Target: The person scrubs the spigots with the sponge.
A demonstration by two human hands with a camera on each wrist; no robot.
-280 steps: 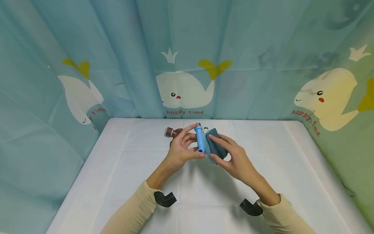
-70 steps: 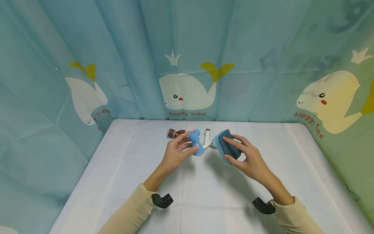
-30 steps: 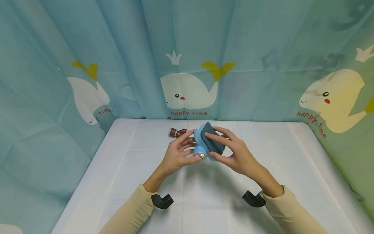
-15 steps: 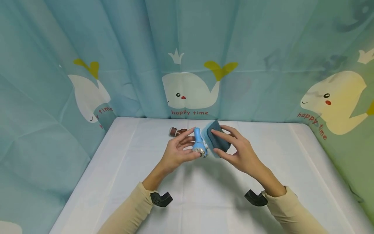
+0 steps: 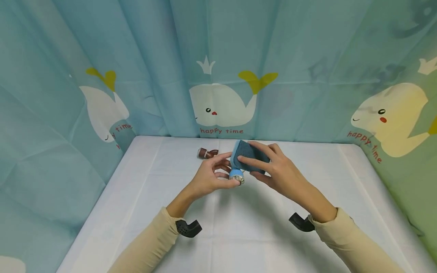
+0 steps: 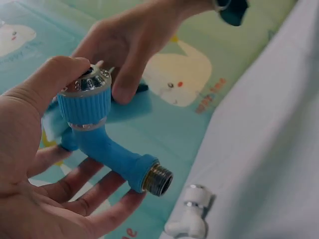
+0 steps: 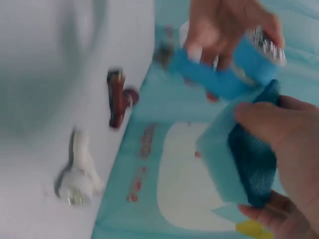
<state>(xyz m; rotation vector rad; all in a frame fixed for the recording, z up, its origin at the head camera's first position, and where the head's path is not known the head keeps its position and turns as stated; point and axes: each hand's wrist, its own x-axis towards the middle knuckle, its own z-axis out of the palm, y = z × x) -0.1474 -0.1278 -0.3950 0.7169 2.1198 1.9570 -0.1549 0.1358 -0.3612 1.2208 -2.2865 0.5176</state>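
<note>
Holding a blue tap (image 5: 236,175) over the bench (image 5: 136,212), the left hand (image 5: 208,181) curls its grip round it in the head view. The right hand (image 5: 276,172) grips a sponge (image 5: 246,155) and presses it on top of the tap. A brown tap (image 5: 205,153) lies far behind.

Left wrist view: thumb and fingers (image 6: 94,174) wrap the tap (image 6: 99,134). A white tap (image 6: 189,219) lies on the bench.

Right wrist view, blurry: the sponge (image 7: 244,164) sits in the right hand's fingers (image 7: 279,124), touching the tap (image 7: 234,64).
</note>
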